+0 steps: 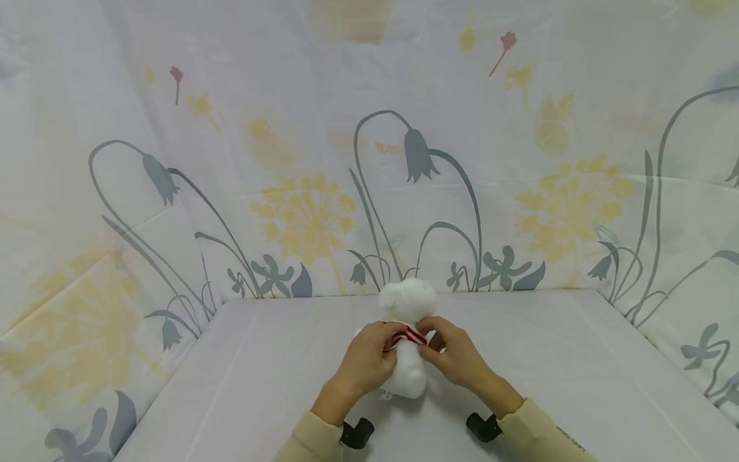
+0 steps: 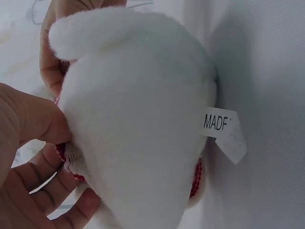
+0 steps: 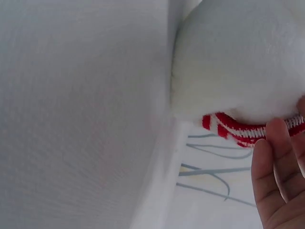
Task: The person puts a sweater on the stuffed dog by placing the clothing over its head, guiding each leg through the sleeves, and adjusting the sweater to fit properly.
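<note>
A white plush toy [image 1: 408,378] stands on the table with its rounded back toward me. Around its upper body sits a red and white striped knit piece [image 1: 408,334], bunched into a narrow band. My left hand [image 1: 369,356] pinches this band on the left, thumb against the plush in the left wrist view. On the other side my right hand [image 1: 453,353] pinches the band's right edge; its fingertips lie along the knit [image 3: 238,130] in the right wrist view. A white label [image 2: 224,124] sticks out low on the toy. Its front is hidden.
The white-covered table [image 1: 260,372] reaches back to a floral-print curtain [image 1: 312,128], which also hangs at both sides. Black camera mounts [image 1: 358,433] show beneath the wrists, next to the beige sleeves [image 1: 314,439].
</note>
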The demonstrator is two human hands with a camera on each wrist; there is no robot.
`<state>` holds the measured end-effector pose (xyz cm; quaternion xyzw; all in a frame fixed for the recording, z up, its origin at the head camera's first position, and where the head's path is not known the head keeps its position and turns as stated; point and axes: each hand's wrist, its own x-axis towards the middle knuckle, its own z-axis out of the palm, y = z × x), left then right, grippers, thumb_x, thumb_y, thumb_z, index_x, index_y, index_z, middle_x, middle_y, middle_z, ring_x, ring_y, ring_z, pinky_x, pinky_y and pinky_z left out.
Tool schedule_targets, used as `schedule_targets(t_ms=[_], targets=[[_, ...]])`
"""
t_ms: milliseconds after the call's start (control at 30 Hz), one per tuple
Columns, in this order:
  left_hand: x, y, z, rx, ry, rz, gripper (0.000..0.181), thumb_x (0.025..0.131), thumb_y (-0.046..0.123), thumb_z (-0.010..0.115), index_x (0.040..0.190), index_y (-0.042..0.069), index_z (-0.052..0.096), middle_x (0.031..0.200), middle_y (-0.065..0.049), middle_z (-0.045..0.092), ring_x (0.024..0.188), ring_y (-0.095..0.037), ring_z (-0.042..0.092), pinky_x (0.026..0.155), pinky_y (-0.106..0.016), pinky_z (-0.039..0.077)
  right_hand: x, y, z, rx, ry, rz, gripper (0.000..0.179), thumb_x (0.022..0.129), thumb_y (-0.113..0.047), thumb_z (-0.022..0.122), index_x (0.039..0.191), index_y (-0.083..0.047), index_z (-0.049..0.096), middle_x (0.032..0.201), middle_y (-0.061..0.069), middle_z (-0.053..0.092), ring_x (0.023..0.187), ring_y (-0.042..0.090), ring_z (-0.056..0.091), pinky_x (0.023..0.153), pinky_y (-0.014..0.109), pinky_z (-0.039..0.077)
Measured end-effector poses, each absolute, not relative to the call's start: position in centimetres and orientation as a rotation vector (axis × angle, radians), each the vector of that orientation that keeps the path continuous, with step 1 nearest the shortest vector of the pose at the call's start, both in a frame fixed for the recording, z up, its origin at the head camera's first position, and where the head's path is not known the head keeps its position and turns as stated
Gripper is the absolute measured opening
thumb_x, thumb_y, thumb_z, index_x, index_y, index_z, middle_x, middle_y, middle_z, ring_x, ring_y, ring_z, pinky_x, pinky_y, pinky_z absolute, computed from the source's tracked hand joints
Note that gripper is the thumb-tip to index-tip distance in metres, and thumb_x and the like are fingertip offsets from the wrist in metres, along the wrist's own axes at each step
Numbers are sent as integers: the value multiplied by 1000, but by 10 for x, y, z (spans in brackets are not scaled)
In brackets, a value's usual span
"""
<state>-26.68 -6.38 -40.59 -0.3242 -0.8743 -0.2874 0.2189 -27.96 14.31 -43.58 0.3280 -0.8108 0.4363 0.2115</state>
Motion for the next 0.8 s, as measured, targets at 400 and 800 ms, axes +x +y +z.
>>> schedule_targets(t_ms=[400,800], targets=[[-261,-57,-409,-919,-2375,-748,46,75,-6,58,117,12,67,86,0,58,76,-12,52,66,-25,46,-280,148,-434,916,-2356,1197,22,84,3,62,96,-16,62,88,-4,57,66,8,49,58,23,44],[-264,-57,-413,-928,-2279,-635,33,76,-3,68,107,10,68,89,-3,46,77,-14,44,68,-26,43,-275,142,-431,1018,-2448,1243,21,86,-6,69,99,-17,57,86,-5,54,64,7,49,55,23,45]])
